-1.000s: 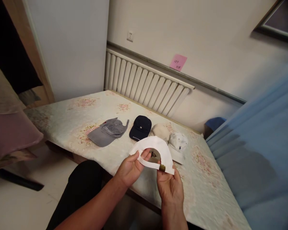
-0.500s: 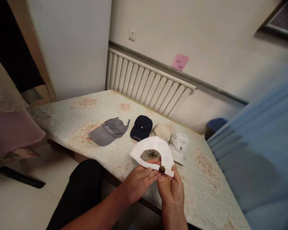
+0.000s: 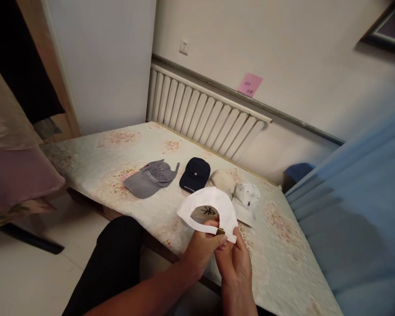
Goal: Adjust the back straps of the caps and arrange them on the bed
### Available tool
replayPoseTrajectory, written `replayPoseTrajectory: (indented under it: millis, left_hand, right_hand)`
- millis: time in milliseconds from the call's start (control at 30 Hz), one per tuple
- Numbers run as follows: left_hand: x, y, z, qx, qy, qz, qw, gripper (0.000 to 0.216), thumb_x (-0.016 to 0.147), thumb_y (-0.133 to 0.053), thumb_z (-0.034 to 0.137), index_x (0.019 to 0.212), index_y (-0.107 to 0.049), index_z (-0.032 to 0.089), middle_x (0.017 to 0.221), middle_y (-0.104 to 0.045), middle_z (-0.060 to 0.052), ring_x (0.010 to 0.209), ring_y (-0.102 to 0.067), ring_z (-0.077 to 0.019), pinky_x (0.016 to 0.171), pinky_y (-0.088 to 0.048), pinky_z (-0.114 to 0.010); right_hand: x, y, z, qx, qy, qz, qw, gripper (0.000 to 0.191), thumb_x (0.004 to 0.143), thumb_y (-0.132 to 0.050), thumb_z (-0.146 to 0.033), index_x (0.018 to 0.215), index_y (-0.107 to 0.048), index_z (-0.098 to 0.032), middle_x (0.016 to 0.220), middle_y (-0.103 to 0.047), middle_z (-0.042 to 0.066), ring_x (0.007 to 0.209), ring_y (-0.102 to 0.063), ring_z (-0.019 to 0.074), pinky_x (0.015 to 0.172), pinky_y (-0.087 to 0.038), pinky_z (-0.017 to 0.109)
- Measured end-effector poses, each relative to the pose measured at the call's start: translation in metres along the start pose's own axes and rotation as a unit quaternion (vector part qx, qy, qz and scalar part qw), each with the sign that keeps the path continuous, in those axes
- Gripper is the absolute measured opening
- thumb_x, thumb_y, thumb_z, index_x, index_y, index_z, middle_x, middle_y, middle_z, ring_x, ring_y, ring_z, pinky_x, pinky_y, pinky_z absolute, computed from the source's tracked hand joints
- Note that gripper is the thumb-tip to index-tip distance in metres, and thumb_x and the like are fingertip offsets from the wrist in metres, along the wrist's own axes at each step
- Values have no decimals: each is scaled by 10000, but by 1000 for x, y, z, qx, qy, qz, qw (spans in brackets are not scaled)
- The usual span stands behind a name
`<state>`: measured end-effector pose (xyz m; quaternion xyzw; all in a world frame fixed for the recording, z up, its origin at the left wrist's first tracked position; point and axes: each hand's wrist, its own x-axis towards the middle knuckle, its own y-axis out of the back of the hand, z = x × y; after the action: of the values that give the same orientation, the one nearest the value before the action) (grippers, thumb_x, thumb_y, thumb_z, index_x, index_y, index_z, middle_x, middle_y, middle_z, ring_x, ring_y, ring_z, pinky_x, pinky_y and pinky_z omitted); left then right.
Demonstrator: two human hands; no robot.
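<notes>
Wht cap (image 3: 213,197) in hands (image 3: 198,252) o/ floral sheet (image 3: 279,267) nr radiator (image 3: 197,107) & curtain (image 3: 355,210).

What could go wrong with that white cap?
The left grip is right by the buckle, so it might get pinched. Only that and the right grip seem to hold up the white cap, so it could drop if both loosen.

The flowered cover (image 3: 279,267) bears a navy cap (image 3: 195,172), a grey cap (image 3: 151,179) left of it, a beige cap (image 3: 223,180) and white cap (image 3: 246,198) right.
</notes>
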<state>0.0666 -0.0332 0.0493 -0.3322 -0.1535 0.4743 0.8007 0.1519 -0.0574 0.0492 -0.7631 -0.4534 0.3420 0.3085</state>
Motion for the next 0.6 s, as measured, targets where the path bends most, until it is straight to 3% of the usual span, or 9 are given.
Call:
replayPoseTrajectory:
  millis: [100, 267, 400, 600]
  left_hand:
    - [-2, -6, 5, -14, 9, 17, 1000, 274, 663, -712, 203, 901, -603, 121, 783, -668, -42, 679, -623, -136, 675, -495, -260]
    - [-5, -10, 13, -9, 30, 59, 998, 335, 686, -701, 245, 970, -598, 99, 890, -685, -96, 759, -658, -175, 711, -530, -285]
    - [-6, -9, 13, -23, 31, 55, 998, 401, 749, -658, 363, 1038, -569, 100, 1013, -667, -138, 749, -665, -192, 691, -541, -312]
    - [-5, -10, 17, -20, 36, 69, 997, 405, 730, -662, 343, 1031, -558, 94, 995, -664, -146, 775, -659, -201, 726, -537, -322]
  right_hand:
    - [-1, 1, 1, 11, 0, -10, 1000, 200, 830, -564, -229, 986, -679, -181, 888, -743, 28, 748, -681, 105, 697, -550, 208]
    - [-2, 2, 2, 7, 15, -18, 1000, 225, 824, -562, -189, 1021, -672, -190, 946, -738, 29, 835, -682, 123, 777, -555, 255]
    - [-3, 4, 2, 13, 8, -16, 1000, 220, 809, -589, -190, 1012, -672, -192, 958, -734, 28, 875, -676, 126, 796, -549, 253]
    - [-7, 6, 5, -22, 10, -1, 1000, 215, 749, -660, -184, 963, -663, -193, 894, -725, 20, 767, -665, 130, 745, -549, 275]
